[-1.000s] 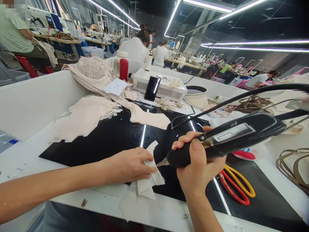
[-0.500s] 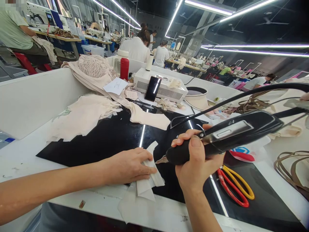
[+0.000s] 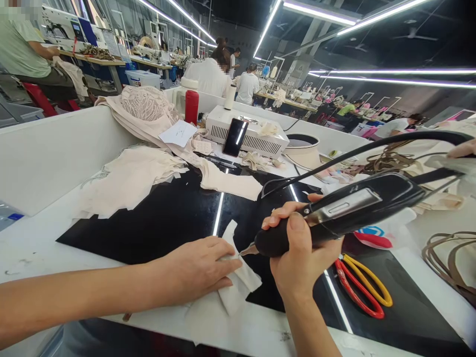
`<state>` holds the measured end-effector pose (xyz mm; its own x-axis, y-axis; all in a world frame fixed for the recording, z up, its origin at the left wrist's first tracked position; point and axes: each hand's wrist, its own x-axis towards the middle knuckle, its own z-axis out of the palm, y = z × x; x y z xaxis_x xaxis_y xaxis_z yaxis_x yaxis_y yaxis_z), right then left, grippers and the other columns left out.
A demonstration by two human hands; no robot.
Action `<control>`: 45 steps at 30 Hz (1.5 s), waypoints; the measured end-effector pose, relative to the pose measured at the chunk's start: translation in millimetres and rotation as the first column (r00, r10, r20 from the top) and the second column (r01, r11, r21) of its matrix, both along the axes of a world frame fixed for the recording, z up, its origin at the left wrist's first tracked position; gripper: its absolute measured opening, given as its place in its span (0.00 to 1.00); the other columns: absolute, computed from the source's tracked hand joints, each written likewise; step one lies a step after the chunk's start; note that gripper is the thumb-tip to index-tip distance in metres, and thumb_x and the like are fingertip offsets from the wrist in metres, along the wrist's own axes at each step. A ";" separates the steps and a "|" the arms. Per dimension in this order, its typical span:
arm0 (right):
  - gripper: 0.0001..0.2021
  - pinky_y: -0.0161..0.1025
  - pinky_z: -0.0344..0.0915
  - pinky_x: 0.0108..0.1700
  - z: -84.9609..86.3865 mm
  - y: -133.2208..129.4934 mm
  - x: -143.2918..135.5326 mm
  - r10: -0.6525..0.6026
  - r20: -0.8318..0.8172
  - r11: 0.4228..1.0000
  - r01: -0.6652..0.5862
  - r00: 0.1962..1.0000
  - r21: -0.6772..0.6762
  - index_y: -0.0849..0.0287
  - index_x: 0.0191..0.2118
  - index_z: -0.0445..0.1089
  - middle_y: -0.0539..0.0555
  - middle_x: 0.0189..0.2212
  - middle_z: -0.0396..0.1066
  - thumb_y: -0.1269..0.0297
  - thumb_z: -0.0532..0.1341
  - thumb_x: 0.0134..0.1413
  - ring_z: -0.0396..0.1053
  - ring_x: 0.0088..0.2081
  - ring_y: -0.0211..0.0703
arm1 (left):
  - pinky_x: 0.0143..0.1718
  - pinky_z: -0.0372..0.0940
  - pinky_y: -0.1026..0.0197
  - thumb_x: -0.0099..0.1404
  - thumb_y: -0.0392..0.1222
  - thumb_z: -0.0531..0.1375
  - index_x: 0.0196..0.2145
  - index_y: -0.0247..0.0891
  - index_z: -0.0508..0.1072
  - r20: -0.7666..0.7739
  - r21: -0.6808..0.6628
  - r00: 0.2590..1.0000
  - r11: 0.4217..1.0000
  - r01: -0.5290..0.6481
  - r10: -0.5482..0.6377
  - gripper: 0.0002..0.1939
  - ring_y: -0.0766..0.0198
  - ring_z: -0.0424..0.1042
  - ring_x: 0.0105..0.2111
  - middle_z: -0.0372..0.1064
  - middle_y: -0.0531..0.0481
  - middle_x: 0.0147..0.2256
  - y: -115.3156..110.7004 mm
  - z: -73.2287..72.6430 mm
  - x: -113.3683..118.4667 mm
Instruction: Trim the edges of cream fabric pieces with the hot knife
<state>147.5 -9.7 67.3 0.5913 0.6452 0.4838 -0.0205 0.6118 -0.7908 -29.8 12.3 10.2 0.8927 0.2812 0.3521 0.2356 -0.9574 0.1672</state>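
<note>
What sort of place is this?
Most likely a garment factory's sewing floor. Signs: a sewing machine at back left, a cone of thread near the bench's far side, and pale fabric pieces under the left hand.

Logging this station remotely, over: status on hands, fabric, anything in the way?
Left hand on fabric. Right hand gripping black tool, tip beside fabric. Red-yellow handles lie off to the right, not in the way.
</note>
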 end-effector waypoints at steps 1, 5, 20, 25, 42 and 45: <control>0.22 0.37 0.71 0.28 0.0 -0.7 0.2 0.001 0.004 1.000 -0.001 1.000 0.000 0.54 0.52 0.67 0.44 0.29 0.72 0.62 0.72 0.54 0.70 0.24 0.35 | 0.54 0.70 0.53 0.76 0.44 0.60 0.53 0.33 0.73 0.000 -0.001 1.000 1.000 0.006 -0.006 0.14 0.54 0.74 0.48 0.74 0.42 0.48 0.9 2.5 0.6; 0.22 0.38 0.71 0.29 0.5 -1.6 -0.2 -0.006 0.019 1.000 0.007 1.000 -0.024 0.53 0.52 0.67 0.44 0.29 0.72 0.60 0.73 0.54 0.69 0.24 0.36 | 0.56 0.68 0.55 0.79 0.37 0.53 0.44 0.33 0.74 -0.007 0.031 0.995 0.994 0.103 -0.103 0.10 0.55 0.73 0.49 0.75 0.44 0.44 23.2 11.5 6.6; 0.21 0.38 0.71 0.29 0.7 -2.5 -1.0 0.017 0.009 1.000 -0.017 1.000 -0.014 0.53 0.49 0.66 0.44 0.28 0.73 0.62 0.73 0.53 0.69 0.25 0.36 | 0.48 0.69 0.60 0.79 0.39 0.55 0.53 0.38 0.76 -0.022 -0.083 0.984 0.981 0.173 -0.176 0.12 0.58 0.75 0.47 0.75 0.43 0.48 56.2 10.8 -7.2; 0.21 0.38 0.71 0.29 0.9 -2.6 -1.8 0.023 0.012 1.000 -0.023 1.000 -0.004 0.53 0.49 0.67 0.44 0.28 0.73 0.63 0.73 0.53 0.70 0.24 0.36 | 0.46 0.70 0.61 0.77 0.43 0.60 0.54 0.40 0.75 -0.110 -0.019 0.984 0.990 0.141 -0.142 0.11 0.59 0.75 0.46 0.73 0.45 0.52 49.8 15.5 -15.0; 0.21 0.37 0.72 0.26 2.3 9.3 -11.4 0.003 -0.021 1.000 -0.003 1.000 -0.001 0.54 0.48 0.67 0.44 0.27 0.72 0.63 0.73 0.51 0.70 0.23 0.36 | 0.59 0.69 0.54 0.76 0.44 0.61 0.56 0.42 0.74 -0.088 0.011 0.989 0.993 0.116 -0.115 0.14 0.57 0.76 0.48 0.71 0.43 0.55 44.8 3.0 -18.8; 0.20 0.37 0.72 0.26 3.5 10.8 -12.1 0.001 -0.022 1.000 -0.001 1.000 -0.014 0.54 0.48 0.67 0.44 0.28 0.72 0.63 0.73 0.52 0.70 0.23 0.36 | 0.58 0.71 0.54 0.76 0.44 0.61 0.55 0.41 0.75 -0.082 0.001 0.990 0.993 0.119 -0.118 0.13 0.57 0.76 0.48 0.71 0.43 0.55 44.6 2.5 -19.1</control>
